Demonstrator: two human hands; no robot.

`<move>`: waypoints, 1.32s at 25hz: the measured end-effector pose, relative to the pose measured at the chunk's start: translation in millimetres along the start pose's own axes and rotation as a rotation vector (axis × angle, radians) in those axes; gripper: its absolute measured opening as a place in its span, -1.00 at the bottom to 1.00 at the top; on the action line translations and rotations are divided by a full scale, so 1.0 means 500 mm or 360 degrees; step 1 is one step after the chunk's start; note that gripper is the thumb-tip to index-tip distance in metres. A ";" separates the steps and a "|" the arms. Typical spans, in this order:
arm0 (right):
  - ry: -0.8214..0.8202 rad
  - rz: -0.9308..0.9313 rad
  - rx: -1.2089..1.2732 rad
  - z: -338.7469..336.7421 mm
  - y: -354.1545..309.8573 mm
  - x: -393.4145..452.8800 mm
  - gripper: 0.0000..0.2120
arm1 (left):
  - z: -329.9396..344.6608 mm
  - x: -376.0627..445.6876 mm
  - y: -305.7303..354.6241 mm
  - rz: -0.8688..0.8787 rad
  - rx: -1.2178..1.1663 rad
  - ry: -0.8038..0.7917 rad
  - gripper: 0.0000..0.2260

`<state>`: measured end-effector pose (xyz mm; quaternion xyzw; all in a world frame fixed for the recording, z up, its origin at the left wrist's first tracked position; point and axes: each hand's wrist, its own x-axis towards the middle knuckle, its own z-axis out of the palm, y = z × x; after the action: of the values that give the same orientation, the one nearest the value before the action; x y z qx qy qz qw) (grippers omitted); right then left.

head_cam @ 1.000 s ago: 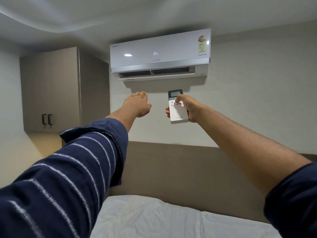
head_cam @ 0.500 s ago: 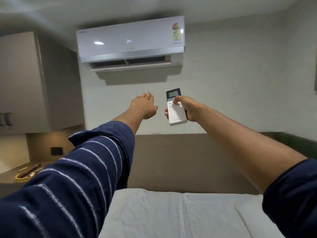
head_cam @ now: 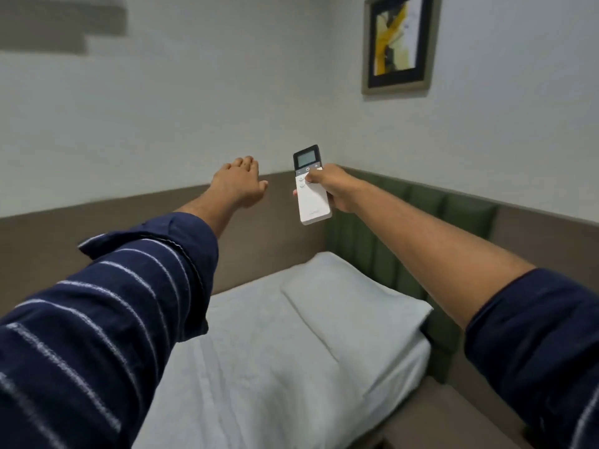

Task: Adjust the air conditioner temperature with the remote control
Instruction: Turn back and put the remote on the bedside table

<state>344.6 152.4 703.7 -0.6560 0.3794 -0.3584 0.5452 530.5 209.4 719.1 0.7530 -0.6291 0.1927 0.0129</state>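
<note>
The right hand (head_cam: 334, 186) is wrapped around a slim white plastic remote control with a dark grey screen at its top (head_cam: 310, 184), holding it upright at arm's length with the thumb lying across the round buttons just under the screen. Just beside it, on the thumb side, the left hand (head_cam: 238, 183) hangs palm down and holds nothing, its fingers loosely curled and apart from the remote. Below both hands lie a white-sheeted bed (head_cam: 259, 351) and a white pillow (head_cam: 350, 306), and above and beyond the right hand a framed yellow and black picture (head_cam: 397, 43) hangs on the pale wall. No air conditioner shows in this view, and the screen is too small to read, so whether the temperature has been changed cannot be told. Judging by the thumb on the buttons, the pressing step may be in hand or finished; checking the setting and putting the remote down seem to be left.
</note>
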 end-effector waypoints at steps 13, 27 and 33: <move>0.0879 0.0761 -0.0068 -0.572 0.728 -0.163 -0.66 | 0.479 0.091 0.815 0.0926 -0.0297 -0.0365 -0.41; 0.1358 0.2024 0.0168 -0.606 1.663 -0.495 -0.64 | 1.167 -0.186 1.321 0.1700 -0.0204 -0.0856 -0.41; 0.1456 0.2152 0.0158 -0.581 1.805 -0.528 -0.62 | 1.277 -0.268 1.366 0.1817 -0.0158 -0.0959 -0.40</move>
<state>-129.0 152.2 -159.1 -0.0493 0.8618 -0.2009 0.4632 37.2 26.5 -65.0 0.3195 -0.9148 -0.0798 -0.2339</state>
